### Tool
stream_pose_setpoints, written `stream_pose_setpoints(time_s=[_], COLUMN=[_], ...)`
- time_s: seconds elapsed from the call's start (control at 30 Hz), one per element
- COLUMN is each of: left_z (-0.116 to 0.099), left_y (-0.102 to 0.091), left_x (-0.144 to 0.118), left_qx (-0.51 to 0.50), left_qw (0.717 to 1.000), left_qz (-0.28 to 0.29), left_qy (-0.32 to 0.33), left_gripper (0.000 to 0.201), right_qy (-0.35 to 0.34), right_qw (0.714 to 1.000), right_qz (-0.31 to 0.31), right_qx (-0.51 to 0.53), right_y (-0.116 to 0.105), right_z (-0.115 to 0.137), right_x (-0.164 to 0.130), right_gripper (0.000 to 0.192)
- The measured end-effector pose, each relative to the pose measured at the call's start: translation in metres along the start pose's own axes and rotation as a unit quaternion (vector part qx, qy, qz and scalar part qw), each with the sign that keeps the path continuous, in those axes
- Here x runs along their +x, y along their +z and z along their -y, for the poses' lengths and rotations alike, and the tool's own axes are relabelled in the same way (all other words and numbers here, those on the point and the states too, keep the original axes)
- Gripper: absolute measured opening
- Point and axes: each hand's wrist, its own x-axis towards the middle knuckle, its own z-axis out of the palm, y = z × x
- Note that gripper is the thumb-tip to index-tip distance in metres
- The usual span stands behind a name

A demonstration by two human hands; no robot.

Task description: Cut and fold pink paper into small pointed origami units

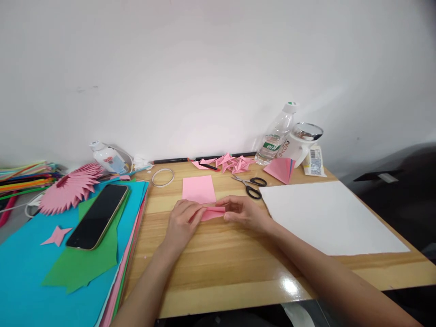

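Pressing the folded pink paper flat on the surface, left hand and right hand both pinching it, keeping edges aligned while creasing.

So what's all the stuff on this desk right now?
folded paper: one, pink, between both hands
pink sheet: one, flat, just behind the hands
folded pieces: a pile, pink, by the wall
scissors: one, black handles, right of the pink sheet
white sheet: one, large, on the right
bottle: one, clear, by the wall
phone: one, black, on the coloured papers at left
tape ring: one, clear, left of the pink sheet
desk: one, wooden
left hand: pinching the folded paper
right hand: pinching its other end
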Motion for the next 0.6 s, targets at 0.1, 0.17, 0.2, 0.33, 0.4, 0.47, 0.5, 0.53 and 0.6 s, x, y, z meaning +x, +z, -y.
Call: stream_pose_setpoints(time_s=[0.1, 0.17, 0.2, 0.33, 0.4, 0.47, 0.5, 0.53, 0.6], left_z=[-0.002, -0.004, -0.004, -0.005, -0.006, -0.006, -0.006, -0.006, -0.005], left_y=[-0.002, -0.004, -0.004, -0.004, -0.004, -0.003, -0.003, -0.002, -0.002], left_x=[0.003, 0.004, 0.005, 0.005, 0.004, 0.003, 0.003, 0.002, 0.002], left_qx=[-0.002, -0.008, -0.009, -0.016, -0.029, -0.034, -0.028, -0.014, 0.028], left_qw=[1.0, 1.0, 1.0, 0.999, 0.999, 0.999, 0.999, 1.0, 0.998], left_qz=[-0.003, -0.009, -0.014, -0.027, -0.021, -0.018, -0.02, -0.024, -0.039], left_qy=[0.024, 0.028, 0.026, 0.011, 0.006, -0.001, -0.006, -0.013, -0.031], left_gripper=[0.007, 0.006, 0.005, 0.005, 0.006, 0.013, 0.02, 0.029, 0.052], right_qy=[0.0, -0.001, 0.0, 0.01, 0.024, 0.035, 0.038, 0.04, 0.037], right_qw=[1.0, 0.999, 0.999, 0.998, 0.998, 0.998, 0.999, 0.998, 0.994], right_qz=[0.0, -0.001, -0.002, -0.009, -0.007, -0.01, -0.022, -0.043, -0.101], right_qx=[0.031, 0.04, 0.046, 0.065, 0.058, 0.042, 0.032, 0.021, 0.01], right_y=[0.004, 0.006, 0.007, 0.01, 0.011, 0.012, 0.012, 0.013, 0.012], right_z=[0.0, 0.001, 0.001, 0.005, 0.006, 0.006, 0.006, 0.006, 0.007], right_x=[0.001, 0.001, 0.001, 0.0, -0.001, -0.001, -0.001, 0.0, 0.001], right_gripper=[0.045, 0.043, 0.042, 0.04, 0.041, 0.038, 0.036, 0.035, 0.036])
